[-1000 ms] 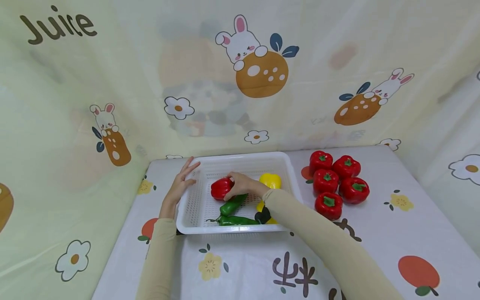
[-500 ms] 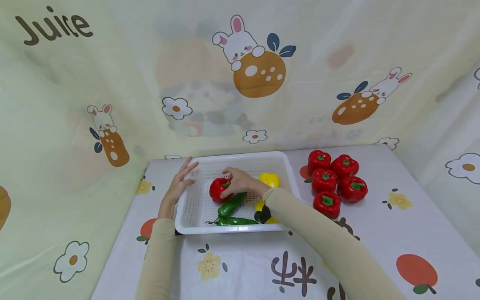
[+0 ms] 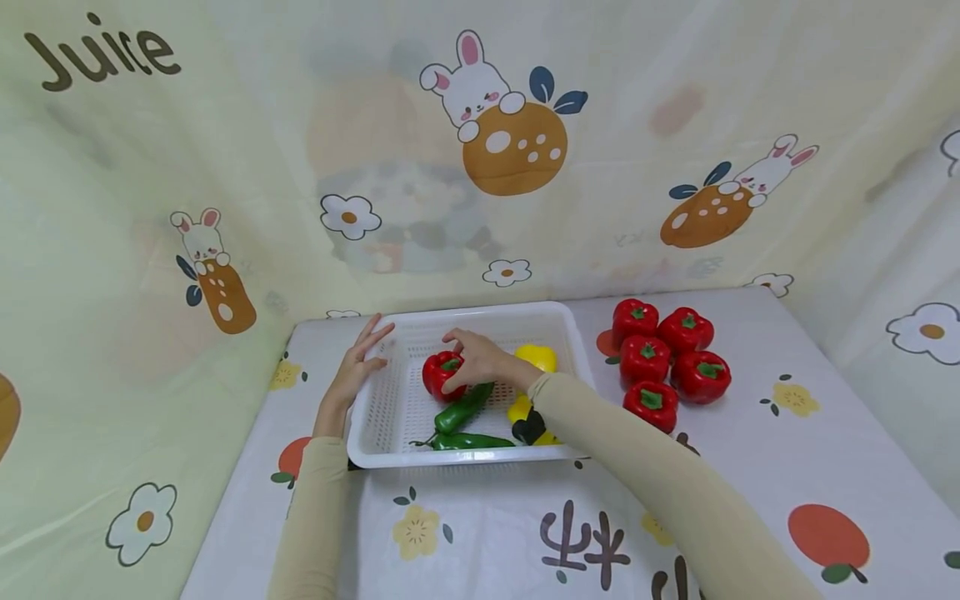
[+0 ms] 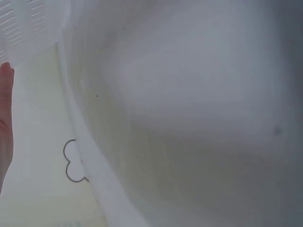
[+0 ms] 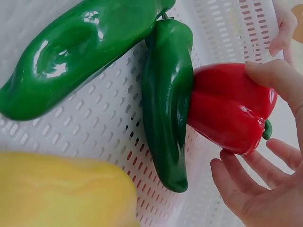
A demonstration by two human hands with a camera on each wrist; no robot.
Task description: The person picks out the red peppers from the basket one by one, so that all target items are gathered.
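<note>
In the head view, a red bell pepper (image 3: 441,379) sits in the left half of a white perforated basket (image 3: 465,459), its green stem facing up. My right hand (image 3: 483,360) holds it between thumb and fingertips; in the right wrist view the thumb presses one side and fingertips meet the other. Two long green peppers (image 3: 465,408) lie just in front of it. Yellow bell peppers (image 3: 536,357) are at the basket's right, partly hidden by my right arm. My left hand (image 3: 351,372) rests along the basket's left rim with fingers extended.
Several red bell peppers (image 3: 645,360) stand grouped on the table to the right of the basket. A small black object (image 3: 529,427) shows beside the right sleeve. A printed cloth (image 3: 420,567) covers the table, and a printed curtain (image 3: 630,225) hangs behind.
The red bell pepper has been turned from lying on its side to standing stem up, my right hand turning with it. The left hand stays on the rim.
</note>
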